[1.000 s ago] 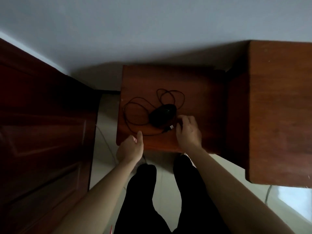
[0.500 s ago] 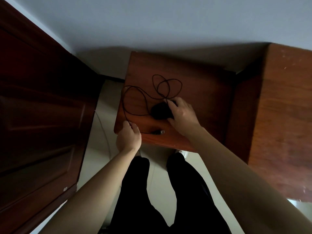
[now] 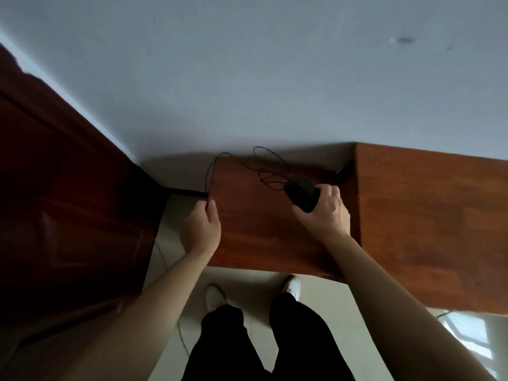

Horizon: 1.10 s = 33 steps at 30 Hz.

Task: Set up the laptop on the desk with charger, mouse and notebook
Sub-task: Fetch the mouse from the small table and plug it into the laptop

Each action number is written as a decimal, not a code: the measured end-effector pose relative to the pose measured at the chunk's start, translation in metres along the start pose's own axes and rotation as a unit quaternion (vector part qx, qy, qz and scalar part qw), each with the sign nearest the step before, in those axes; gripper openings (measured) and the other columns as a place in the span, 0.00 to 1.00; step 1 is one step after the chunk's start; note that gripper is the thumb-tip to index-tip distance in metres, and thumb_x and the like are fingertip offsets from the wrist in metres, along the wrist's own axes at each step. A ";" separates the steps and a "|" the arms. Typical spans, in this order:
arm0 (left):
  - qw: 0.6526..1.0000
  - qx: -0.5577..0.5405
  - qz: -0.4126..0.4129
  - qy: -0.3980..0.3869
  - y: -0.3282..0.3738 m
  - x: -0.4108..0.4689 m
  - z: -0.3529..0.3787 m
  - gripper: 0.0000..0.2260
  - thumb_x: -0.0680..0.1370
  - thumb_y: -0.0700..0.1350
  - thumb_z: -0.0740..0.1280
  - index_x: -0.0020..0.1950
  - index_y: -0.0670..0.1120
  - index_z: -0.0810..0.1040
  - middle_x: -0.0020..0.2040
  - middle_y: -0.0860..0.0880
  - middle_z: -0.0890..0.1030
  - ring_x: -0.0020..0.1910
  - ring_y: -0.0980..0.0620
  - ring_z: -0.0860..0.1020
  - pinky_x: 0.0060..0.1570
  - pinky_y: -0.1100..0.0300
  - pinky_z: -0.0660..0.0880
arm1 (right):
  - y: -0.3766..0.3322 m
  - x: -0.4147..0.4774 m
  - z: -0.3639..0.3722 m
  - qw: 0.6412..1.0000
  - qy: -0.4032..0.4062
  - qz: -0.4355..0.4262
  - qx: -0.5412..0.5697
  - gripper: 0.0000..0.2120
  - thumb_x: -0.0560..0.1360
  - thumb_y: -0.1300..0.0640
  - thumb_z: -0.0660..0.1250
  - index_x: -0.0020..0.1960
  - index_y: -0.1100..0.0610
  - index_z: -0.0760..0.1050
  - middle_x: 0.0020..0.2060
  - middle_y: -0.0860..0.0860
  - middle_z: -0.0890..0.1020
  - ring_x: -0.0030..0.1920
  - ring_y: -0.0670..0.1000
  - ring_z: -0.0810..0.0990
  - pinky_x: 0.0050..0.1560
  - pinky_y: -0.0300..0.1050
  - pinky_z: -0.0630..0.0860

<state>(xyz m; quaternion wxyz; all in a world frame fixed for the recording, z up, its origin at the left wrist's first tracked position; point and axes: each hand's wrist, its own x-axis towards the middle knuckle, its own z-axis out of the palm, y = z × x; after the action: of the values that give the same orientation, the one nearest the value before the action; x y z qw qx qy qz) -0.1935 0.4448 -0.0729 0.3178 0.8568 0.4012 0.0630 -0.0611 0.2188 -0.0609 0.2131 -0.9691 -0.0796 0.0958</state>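
We are standing at a low wooden desk [image 3: 247, 229] set against the wall, with a taller wooden cabinet [image 3: 428, 221] just beside its right edge and a dark door [image 3: 68, 204] off to its left. Our right hand [image 3: 323, 213] is wrapping its fingers [image 3: 327, 192] around the black mouse [image 3: 302, 194], gripping it near the desk's back right corner; whether the mouse is resting on the wood or raised just off it, we cannot tell. Our left hand [image 3: 202, 229] is hovering at the desk's left edge, its fingers pinching the thin black cable [image 3: 210, 171], which is arching up past the back left corner and then trailing in loose loops along the back edge to the mouse.

We judge that we are early in the job. Of the things to be set up, only the mouse is showing, and we are gathering it and its cable rather than placing it. No laptop, charger or notebook is appearing anywhere in view, so those are all left to bring and arrange, and the mouse is likely waiting to be laid beside the laptop and plugged in. The tangled loops are probably going to need straightening first.
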 end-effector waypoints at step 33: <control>0.896 -0.182 0.374 -0.154 0.435 -0.321 0.077 0.23 0.84 0.58 0.49 0.39 0.47 0.72 0.25 0.50 0.79 0.21 0.54 0.78 0.27 0.62 0.72 | 0.354 -0.279 -0.380 0.856 0.440 0.245 0.117 0.34 0.69 0.30 0.64 0.66 0.51 0.68 0.55 0.49 0.74 0.47 0.49 0.72 0.47 0.46 0.69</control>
<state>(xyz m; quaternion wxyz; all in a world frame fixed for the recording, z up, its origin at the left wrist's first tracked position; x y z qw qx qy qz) -0.0986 -0.0339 0.1720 0.4793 0.8696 -0.0209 0.1165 -0.2083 -0.3043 0.1683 0.3069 -0.8666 0.2739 -0.2824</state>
